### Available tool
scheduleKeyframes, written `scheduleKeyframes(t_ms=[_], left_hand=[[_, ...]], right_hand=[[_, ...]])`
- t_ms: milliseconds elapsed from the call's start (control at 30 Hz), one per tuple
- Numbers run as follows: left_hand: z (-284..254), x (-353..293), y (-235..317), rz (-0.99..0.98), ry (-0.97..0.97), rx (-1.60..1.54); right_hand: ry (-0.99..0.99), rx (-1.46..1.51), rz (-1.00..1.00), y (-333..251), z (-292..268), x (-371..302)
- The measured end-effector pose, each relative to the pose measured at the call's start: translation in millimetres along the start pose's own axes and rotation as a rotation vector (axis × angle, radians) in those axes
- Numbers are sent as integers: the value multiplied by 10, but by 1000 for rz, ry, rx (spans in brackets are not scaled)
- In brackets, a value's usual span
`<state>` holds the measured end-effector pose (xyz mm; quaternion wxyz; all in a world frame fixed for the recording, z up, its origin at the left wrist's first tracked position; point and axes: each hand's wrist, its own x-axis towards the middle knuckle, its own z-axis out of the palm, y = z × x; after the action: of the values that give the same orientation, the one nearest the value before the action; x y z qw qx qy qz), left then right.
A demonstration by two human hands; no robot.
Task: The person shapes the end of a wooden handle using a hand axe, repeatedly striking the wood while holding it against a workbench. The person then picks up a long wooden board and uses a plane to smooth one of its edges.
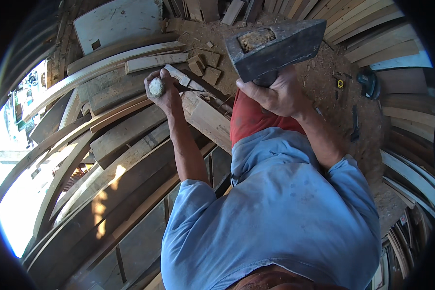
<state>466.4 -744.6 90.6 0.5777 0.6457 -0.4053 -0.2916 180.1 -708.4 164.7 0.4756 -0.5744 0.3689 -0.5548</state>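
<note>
My left hand (166, 95) is wrapped round the handle of a chisel (156, 87). The worn, pale butt of that handle faces up, and a dark, narrow blade runs out to the right of my fist. Below the blade lies a light wooden workpiece (209, 122); whether the tip touches it I cannot tell. My right hand (281, 94) grips a hammer (278, 48) with a big, dark, wedge-shaped steel head. The hammer is raised high, close to the camera, to the right of the chisel. Its handle is mostly hidden under the head and my fingers.
Planks (125, 128) are stacked on the left, with wood offcuts (210, 75) just beyond my left hand. A yellow tape measure (340, 83) and a dark teal power tool (369, 84) lie on the dusty floor at right. More boards (362, 24) lean along the far right.
</note>
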Motion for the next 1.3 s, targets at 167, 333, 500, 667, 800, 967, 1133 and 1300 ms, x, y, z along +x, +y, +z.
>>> scheduleKeyframes(t_ms=[167,333,500,667,800,967,1133,1300], left_hand=[[52,80,-82,80,-438,706],[-112,-281,-1010,-34,-986,1511],[-106,-433,-1194,68,-1055,1415],[-26,-42,-1194,-64,-1222,1361],[-200,338,-1382,-184,-1156,1251],[-124,508,-564,-472,-934,860],[-202,489,-403,-562,-953,495],[-231,439,-438,-763,-886,99]], right_hand=[[5,-66,84,198,-175,-35],[-58,-16,299,287,-239,-151],[-32,-6,384,352,-212,-260],[-40,65,441,376,-190,-374],[-9,147,578,334,-212,-453],[15,21,486,433,-317,-465],[10,-70,428,524,-347,-536],[50,-30,419,511,-328,-566]])
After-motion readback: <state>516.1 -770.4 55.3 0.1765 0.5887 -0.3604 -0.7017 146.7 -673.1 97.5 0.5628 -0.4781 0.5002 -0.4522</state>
